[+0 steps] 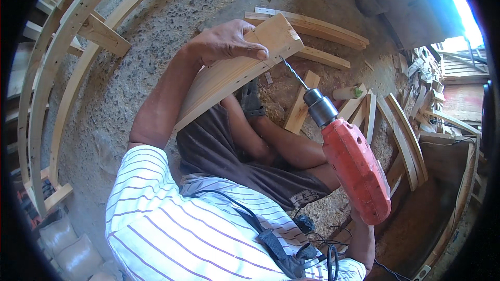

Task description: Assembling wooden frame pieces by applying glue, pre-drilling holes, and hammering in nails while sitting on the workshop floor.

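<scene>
My left hand (225,42) grips a pale wooden board (221,86) near its upper end, the thumb pressed on its face. The board slants up from my lap, with small dark holes along its narrow edge. My right hand (358,219) is mostly hidden behind a red power drill (354,169), which it holds up on the right. A blue-grey drill bit (294,72) sits in the black chuck (320,107). Its tip meets or nearly meets the board's edge close to my left thumb; contact is hard to tell.
Curved wooden frames (67,47) stand at the left. Pieces of wood (317,30) lie on the dusty floor beyond my crossed legs. A pale bottle (346,92) lies near wood offcuts. At the right is a wooden box (458,198); black cables (333,242) run beside my right arm.
</scene>
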`<state>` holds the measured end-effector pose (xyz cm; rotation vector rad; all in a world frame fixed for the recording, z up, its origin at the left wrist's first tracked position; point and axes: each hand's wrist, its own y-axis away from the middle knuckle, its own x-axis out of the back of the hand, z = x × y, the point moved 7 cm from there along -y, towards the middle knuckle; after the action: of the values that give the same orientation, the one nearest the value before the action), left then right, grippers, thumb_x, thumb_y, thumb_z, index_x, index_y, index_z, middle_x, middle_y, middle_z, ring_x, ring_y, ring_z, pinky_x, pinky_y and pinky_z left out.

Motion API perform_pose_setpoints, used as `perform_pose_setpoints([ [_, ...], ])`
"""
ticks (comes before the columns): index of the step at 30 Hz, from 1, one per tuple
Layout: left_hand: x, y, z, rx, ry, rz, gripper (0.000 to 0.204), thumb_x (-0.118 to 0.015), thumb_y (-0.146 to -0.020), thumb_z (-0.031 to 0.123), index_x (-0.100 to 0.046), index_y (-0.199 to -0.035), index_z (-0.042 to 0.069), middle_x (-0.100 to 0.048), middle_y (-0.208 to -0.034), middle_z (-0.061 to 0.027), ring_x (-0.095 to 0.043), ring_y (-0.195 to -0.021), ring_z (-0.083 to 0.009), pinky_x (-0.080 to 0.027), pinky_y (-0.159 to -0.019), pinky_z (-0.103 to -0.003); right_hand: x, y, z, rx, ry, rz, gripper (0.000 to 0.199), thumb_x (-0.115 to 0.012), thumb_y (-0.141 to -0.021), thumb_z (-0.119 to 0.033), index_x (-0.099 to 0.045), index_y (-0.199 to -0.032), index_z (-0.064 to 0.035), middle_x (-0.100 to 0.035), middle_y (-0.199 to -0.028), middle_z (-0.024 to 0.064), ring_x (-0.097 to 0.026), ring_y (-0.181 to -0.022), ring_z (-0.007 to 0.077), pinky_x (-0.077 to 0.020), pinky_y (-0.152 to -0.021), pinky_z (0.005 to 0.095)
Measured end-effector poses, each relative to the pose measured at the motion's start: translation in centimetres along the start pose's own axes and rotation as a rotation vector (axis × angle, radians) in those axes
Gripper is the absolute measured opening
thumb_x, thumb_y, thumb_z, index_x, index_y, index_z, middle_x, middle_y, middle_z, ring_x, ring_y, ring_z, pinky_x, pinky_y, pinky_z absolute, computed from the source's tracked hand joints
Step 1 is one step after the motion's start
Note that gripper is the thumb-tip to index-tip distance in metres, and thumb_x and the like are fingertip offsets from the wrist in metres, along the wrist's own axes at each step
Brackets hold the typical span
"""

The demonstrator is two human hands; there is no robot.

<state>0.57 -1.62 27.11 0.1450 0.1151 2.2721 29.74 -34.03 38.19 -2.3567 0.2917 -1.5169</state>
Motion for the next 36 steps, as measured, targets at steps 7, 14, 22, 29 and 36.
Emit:
perform_pose_setpoints([
  [7,-0.4,0.2,0.6,-0.04,-0.022,0.041,0.065,-0.087,-0.071,0.054,-0.072,-0.104,-0.001,-0.071,-0.087,-0.0063,-0.066,-0.078,-0.0131,-0.053,-0.069,-0.028,-0.3,-0.4,0.6,-0.092,-0.093,0.017,0.035,-0.072,-0.084,0.001,-0.067,-0.117,0.0105,-0.072,-0.096,0.0187,-0.071,-0.083,0.0259,-0.057,-0.074,0.0341],
  [14,-0.8,0.3,0.8,-0.032,-0.056,-0.027,0.07,-0.088,-0.068,0.049,-0.067,-0.109,-0.004,-0.069,-0.09,-0.0054,-0.063,-0.081,-0.0125,-0.051,-0.072,-0.027,-0.4,-2.2,-2.1,0.135,-0.016,-0.003,0.039,-0.073,-0.076,-0.001,-0.069,-0.114,0.005,-0.071,-0.092,0.0143,-0.068,-0.08,0.0269,-0.0544,-0.075,0.0365],
  [22,-3.0,0.5,0.9,-0.106,-0.191,-0.106,0.056,-0.086,-0.075,0.048,-0.072,-0.105,0.002,-0.071,-0.086,-0.004,-0.063,-0.076,-0.0117,-0.051,-0.068,-0.03,1.1,-6.0,-6.3,0.401,0.137,-0.139,0.039,-0.072,-0.073,-0.011,-0.07,-0.111,-0.0005,-0.068,-0.082,0.0106,-0.063,-0.068,0.0235,-0.0502,-0.07,0.039],
  [29,-3.8,0.5,0.2,-0.004,-0.232,-0.106,0.046,-0.088,-0.074,0.036,-0.071,-0.095,-0.001,-0.069,-0.082,-0.0032,-0.061,-0.074,-0.0107,-0.049,-0.066,-0.029,1.3,-6.4,-7.5,0.439,0.248,-0.265,0.044,-0.073,-0.07,-0.02,-0.072,-0.11,0.0,-0.068,-0.083,0.0094,-0.063,-0.067,0.0226,-0.0471,-0.069,0.0394],
  [36,-4.7,0.7,0.2,-0.069,-0.318,-0.084,0.068,-0.092,-0.067,0.044,-0.066,-0.111,-0.001,-0.071,-0.093,-0.009,-0.066,-0.083,-0.0169,-0.052,-0.074,-0.033,0.9,-6.4,-6.5,0.45,0.251,-0.304,0.047,-0.074,-0.069,-0.022,-0.072,-0.11,-0.0008,-0.069,-0.087,0.0096,-0.064,-0.068,0.0234,-0.0477,-0.072,0.0407],
])
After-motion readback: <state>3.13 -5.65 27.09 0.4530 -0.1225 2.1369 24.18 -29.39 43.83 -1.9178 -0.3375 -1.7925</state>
